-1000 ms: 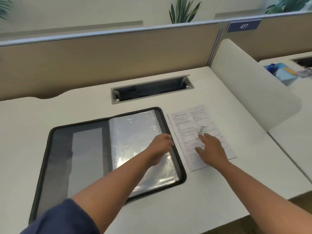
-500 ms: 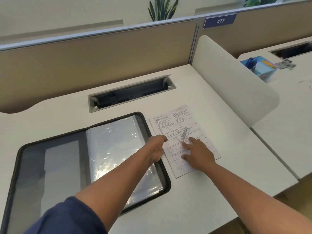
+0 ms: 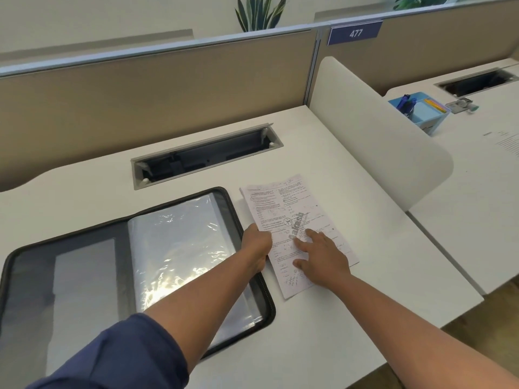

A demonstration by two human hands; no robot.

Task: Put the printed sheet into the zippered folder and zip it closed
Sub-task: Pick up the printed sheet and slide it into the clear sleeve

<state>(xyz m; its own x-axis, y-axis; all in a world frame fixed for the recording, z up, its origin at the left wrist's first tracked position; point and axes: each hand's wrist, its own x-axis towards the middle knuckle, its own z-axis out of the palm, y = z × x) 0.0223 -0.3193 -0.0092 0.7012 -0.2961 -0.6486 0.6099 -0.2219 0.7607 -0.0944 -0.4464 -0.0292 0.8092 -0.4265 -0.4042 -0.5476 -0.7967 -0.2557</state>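
Note:
A black zippered folder (image 3: 33,265) lies open on the white desk, with clear plastic sleeves (image 3: 179,237) on its right half. Right of it lies the printed sheet (image 3: 283,209), its left edge slightly raised off the desk. My left hand (image 3: 257,244) reaches over the folder's right rim and grips the sheet's left edge. My right hand (image 3: 323,258) rests on the sheet with straight fingers pressing it flat.
A grey cable tray opening (image 3: 205,155) is set into the desk (image 3: 365,248) behind the folder. A white curved divider (image 3: 379,130) stands at the right. On the neighbouring desk sits a blue organizer (image 3: 421,110). Tan partition panels line the back.
My left hand has moved from the plastic sleeve to the sheet's left edge and taken hold of it. My right hand stays on the sheet. The head view has shifted right.

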